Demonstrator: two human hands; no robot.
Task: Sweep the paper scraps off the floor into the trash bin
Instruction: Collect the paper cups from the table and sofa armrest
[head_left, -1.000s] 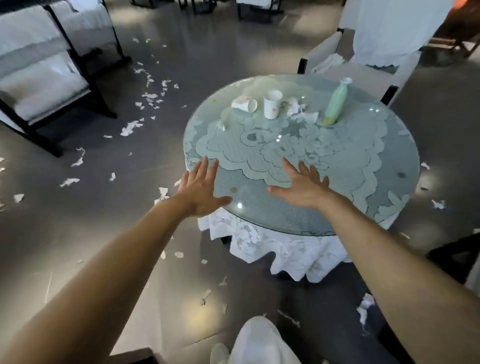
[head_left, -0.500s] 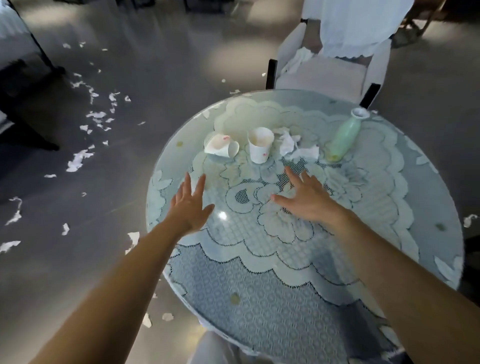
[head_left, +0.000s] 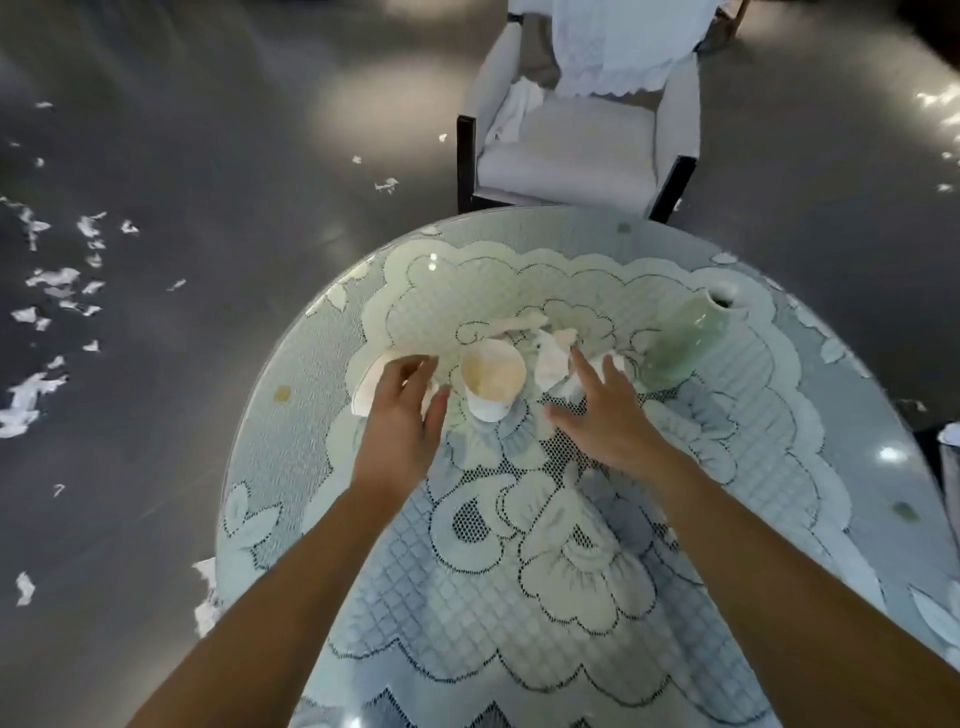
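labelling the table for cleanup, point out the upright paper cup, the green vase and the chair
upright paper cup (head_left: 491, 376): head view, inside its open mouth
green vase (head_left: 675, 351): head view, on its body
chair (head_left: 576, 150): head view, on the seat cushion
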